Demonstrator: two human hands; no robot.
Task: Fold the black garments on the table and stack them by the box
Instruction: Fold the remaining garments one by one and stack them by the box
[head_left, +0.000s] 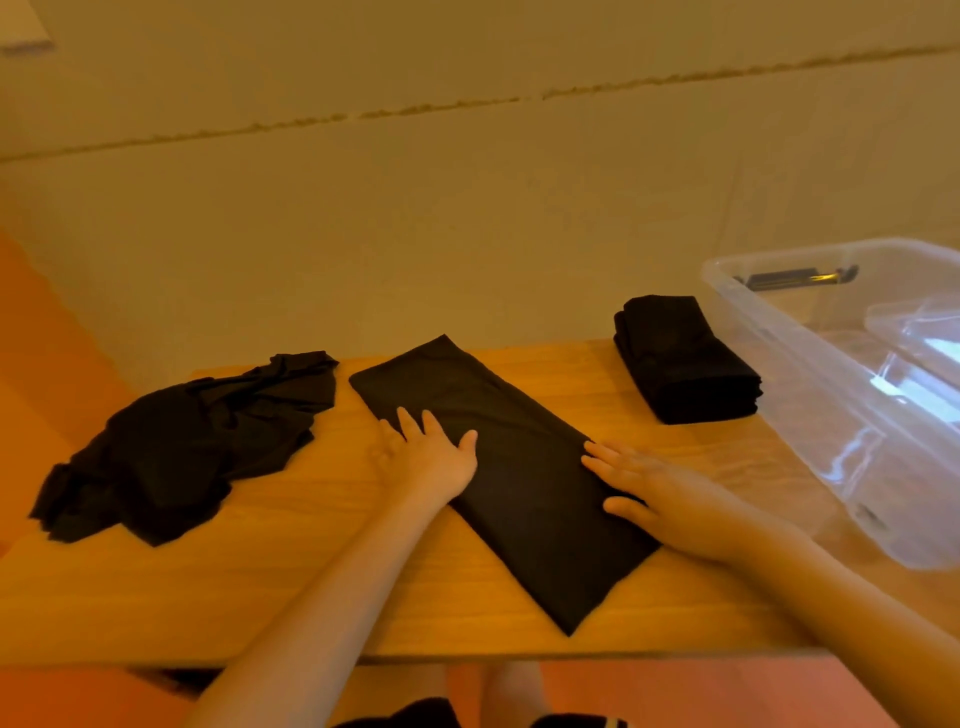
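L hand (428, 457) + R hand (657, 493) flat on folded garment (514, 467) | stack (683, 364) by box (852, 395)

1. The worktop (675, 457) is wood with a visible grain and a smooth, slightly sheeny finish.
2. The long folded garment (519, 467) at centre is matt black cloth, lying smooth and flat.
3. The crumpled heap (171, 447) at left is the same matt black cloth, wrinkled.
4. The folded stack (680, 364) at upper right is matt black cloth too.
5. The box (883, 415) at right is clear, glossy plastic with bright reflections.
6. The wall (415, 208) behind looks matt and plain.
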